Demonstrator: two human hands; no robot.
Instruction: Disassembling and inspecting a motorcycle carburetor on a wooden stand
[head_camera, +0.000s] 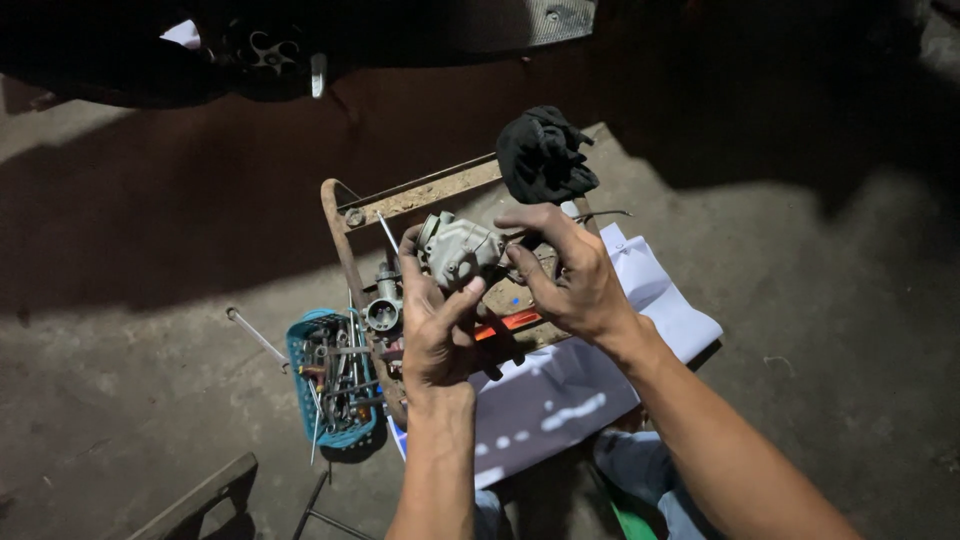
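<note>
Both hands hold a small grey carburettor over a rusty metal stand.
Left hand (435, 335) cups the carburettor (460, 250) from below, grip closed; right hand (565, 275) pinches its side. Steady support suits it best. Beyond: blue tool basket (297, 362), black rag (542, 155).

A grey metal carburettor body (460, 250), grimy and tilted, sits raised above a rusty metal tray.
</note>
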